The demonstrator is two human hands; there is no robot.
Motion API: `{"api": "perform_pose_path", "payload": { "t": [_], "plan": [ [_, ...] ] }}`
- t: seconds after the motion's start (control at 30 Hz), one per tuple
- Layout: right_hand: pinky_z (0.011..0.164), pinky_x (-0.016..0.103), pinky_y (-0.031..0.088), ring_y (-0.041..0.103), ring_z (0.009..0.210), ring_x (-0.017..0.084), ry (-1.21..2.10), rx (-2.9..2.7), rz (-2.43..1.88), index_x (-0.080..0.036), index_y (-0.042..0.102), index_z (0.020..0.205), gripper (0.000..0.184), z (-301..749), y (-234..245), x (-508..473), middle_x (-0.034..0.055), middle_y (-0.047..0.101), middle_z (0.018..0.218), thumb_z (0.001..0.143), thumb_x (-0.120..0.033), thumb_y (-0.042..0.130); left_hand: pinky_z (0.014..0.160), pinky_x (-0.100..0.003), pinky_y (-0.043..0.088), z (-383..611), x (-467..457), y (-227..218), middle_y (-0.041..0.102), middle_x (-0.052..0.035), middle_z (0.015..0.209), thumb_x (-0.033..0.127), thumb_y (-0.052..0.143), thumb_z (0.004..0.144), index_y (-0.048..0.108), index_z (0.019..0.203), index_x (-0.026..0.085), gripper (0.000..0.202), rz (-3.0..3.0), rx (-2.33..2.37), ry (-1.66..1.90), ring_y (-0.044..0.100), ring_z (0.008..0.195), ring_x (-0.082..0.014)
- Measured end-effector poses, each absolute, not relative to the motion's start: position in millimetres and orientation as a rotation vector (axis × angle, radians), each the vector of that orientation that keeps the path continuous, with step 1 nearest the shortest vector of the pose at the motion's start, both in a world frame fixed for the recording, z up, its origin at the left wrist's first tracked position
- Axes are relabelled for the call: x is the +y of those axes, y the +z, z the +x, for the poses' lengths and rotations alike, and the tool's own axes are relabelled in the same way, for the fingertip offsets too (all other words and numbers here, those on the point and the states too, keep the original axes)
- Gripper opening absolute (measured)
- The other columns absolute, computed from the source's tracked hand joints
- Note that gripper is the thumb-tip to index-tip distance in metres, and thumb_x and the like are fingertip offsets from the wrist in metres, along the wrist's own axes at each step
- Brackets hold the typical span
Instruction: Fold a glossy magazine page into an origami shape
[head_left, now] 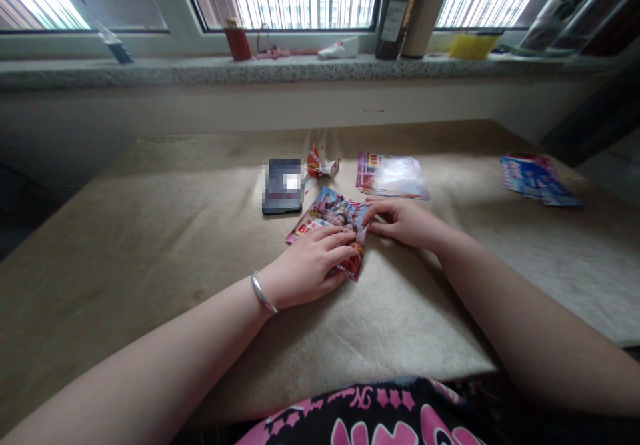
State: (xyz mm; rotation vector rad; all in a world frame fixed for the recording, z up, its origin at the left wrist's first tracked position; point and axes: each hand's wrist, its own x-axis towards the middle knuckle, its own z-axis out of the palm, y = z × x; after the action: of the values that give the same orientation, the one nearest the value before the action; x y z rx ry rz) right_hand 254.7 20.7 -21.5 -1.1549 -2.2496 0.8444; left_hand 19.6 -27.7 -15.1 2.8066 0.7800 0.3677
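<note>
A colourful printed flyer (333, 208) lies askew on the table in front of me, with several creases in it. Flat across its lower part rests my left hand (320, 258), fingers stretched out and a silver bangle at the wrist. At the flyer's right edge, my right hand (400, 221) has its thumb and fingers closed on the paper. Just beyond the flyer stands a small folded piece of red and white printed paper (323, 165). To the left of that is a dark phone (283, 188), partly blurred out. The part of the flyer under my left hand is hidden.
A stack of flyers (393, 175) lies behind my right hand. Blue and red printed sheets (540, 181) are fanned out at the far right of the cloth-covered table (175, 231). Along the stone windowsill (175, 71) stand a red container (237, 41) and a dark jar (395, 18).
</note>
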Motion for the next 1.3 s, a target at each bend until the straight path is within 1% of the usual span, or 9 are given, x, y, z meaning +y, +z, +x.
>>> {"api": "perform_pose_path", "payload": {
  "t": [0.17,0.37,0.67,0.77,0.87,1.0,1.07,1.17,1.3],
  "plan": [
    [0.081,0.034,0.047,0.062,0.082,0.017,0.859,-2.261,-1.158,-0.019,0.065,0.077,0.015,251,-19,20,0.0033,0.069,0.088,0.082,-0.03,0.056,0.112,-0.045,0.029,19,-27,-15,0.047,-0.0085,0.138,0.03,0.051,0.089,0.055,0.121,0.019,0.034,2.804,0.787,0.341,0.037,0.131,-0.0243],
    [0.08,0.032,0.046,0.062,0.081,0.016,0.787,-2.165,-1.184,-0.02,0.065,0.076,0.01,244,-22,15,0.0017,0.07,0.085,0.08,-0.025,0.057,0.109,-0.048,0.032,19,-27,-16,0.047,-0.0088,0.137,0.03,0.053,0.088,0.056,0.119,0.021,0.033,2.783,0.783,0.381,0.038,0.129,-0.0256],
    [0.074,0.03,0.046,0.06,0.078,0.017,0.589,-2.12,-1.207,-0.018,0.063,0.078,0.005,236,-23,8,0.0033,0.066,0.084,0.077,-0.021,0.058,0.109,-0.047,0.031,19,-29,-16,0.042,-0.0102,0.14,0.032,0.053,0.087,0.055,0.123,0.021,0.037,2.78,0.865,0.31,0.039,0.127,-0.0275],
    [0.071,0.03,0.047,0.06,0.077,0.016,0.571,-2.059,-1.198,-0.019,0.06,0.082,0.005,233,-22,5,0.0031,0.065,0.084,0.079,-0.023,0.057,0.11,-0.047,0.029,19,-28,-16,0.044,-0.0088,0.137,0.033,0.053,0.087,0.055,0.122,0.022,0.037,2.799,0.858,0.33,0.032,0.131,-0.0283],
    [0.071,0.029,0.048,0.06,0.078,0.016,0.585,-1.985,-1.191,-0.02,0.055,0.089,0.013,231,-22,3,0.0025,0.064,0.085,0.076,-0.021,0.06,0.111,-0.051,0.023,19,-28,-15,0.047,-0.0058,0.134,0.036,0.053,0.087,0.058,0.118,0.025,0.033,2.814,0.888,0.347,0.023,0.135,-0.0305],
    [0.062,0.026,0.046,0.059,0.066,0.014,0.744,-1.921,-1.177,-0.021,0.048,0.103,0.032,231,-20,1,-0.0019,0.061,0.071,0.074,-0.017,0.06,0.11,-0.056,0.023,18,-30,-12,0.045,-0.0057,0.133,0.037,0.054,0.086,0.061,0.11,0.026,0.028,2.79,0.932,0.353,0.026,0.131,-0.0328],
    [0.059,0.024,0.044,0.058,0.064,0.014,0.807,-1.96,-1.186,-0.02,0.052,0.099,0.026,232,-17,0,-0.0015,0.062,0.07,0.074,-0.016,0.059,0.11,-0.056,0.023,18,-31,-12,0.041,-0.0071,0.133,0.037,0.056,0.084,0.062,0.108,0.026,0.027,2.767,0.949,0.382,0.027,0.13,-0.0331],
    [0.059,0.024,0.041,0.057,0.066,0.014,0.716,-2.09,-1.261,-0.018,0.06,0.08,0.007,234,-11,-2,0.0012,0.065,0.075,0.074,-0.017,0.059,0.11,-0.056,0.026,18,-31,-14,0.036,-0.0087,0.133,0.036,0.06,0.081,0.061,0.109,0.026,0.03,2.719,0.966,0.446,0.028,0.129,-0.033],
    [0.059,0.023,0.037,0.054,0.064,0.012,0.553,-2.2,-1.306,-0.017,0.062,0.075,0.005,235,-6,-5,0.0007,0.064,0.073,0.072,-0.015,0.058,0.109,-0.05,0.032,17,-29,-18,0.033,-0.0132,0.132,0.042,0.066,0.076,0.052,0.118,0.022,0.049,2.666,0.964,0.548,0.03,0.129,-0.0313]
  ]
}}
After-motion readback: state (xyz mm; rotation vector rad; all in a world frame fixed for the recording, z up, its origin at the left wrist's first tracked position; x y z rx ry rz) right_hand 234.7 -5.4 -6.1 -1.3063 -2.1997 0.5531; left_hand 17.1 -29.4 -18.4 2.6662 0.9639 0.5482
